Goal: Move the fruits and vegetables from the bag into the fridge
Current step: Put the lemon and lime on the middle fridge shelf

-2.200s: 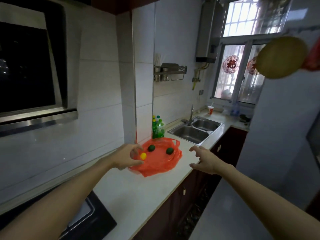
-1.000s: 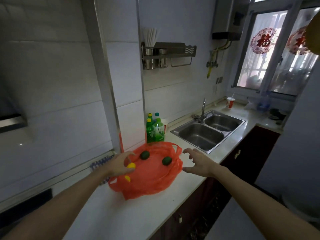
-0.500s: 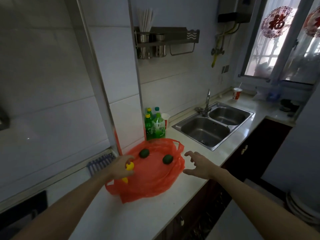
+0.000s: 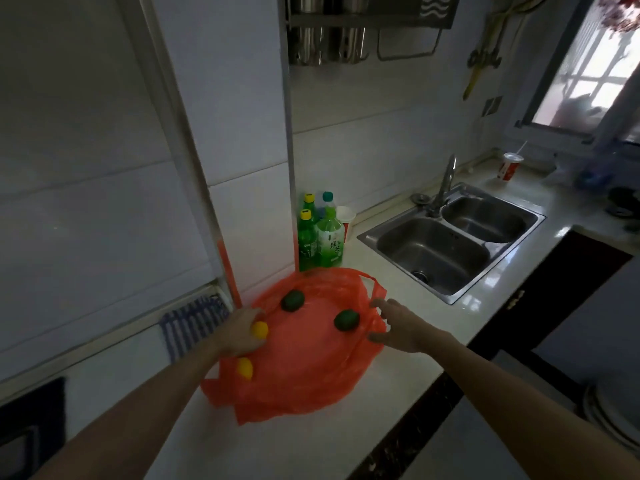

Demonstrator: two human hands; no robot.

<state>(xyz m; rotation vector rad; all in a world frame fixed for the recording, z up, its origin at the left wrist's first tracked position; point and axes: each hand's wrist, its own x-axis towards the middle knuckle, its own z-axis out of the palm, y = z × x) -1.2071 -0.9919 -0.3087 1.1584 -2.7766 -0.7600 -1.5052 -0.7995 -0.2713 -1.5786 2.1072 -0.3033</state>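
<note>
An orange-red plastic bag (image 4: 304, 368) lies spread open on the white counter. On it rest two dark green fruits, one at the back (image 4: 292, 301) and one to the right (image 4: 346, 320). My left hand (image 4: 237, 332) sits at the bag's left edge with its fingers curled round a small yellow fruit (image 4: 259, 330). A second yellow fruit (image 4: 245, 368) lies just below that hand. My right hand (image 4: 398, 323) hovers over the bag's right edge, fingers spread, close to the right green fruit and holding nothing. The fridge is out of view.
Several green drink bottles (image 4: 320, 237) and a paper cup stand against the wall behind the bag. A double steel sink (image 4: 450, 244) with a tap lies to the right. A striped cloth (image 4: 194, 323) sits left of the bag. A utensil rack (image 4: 367, 26) hangs above.
The view has dropped and closed in on the counter. My right hand has reached forward to the bag's right edge. My left hand stays at the yellow fruit.
</note>
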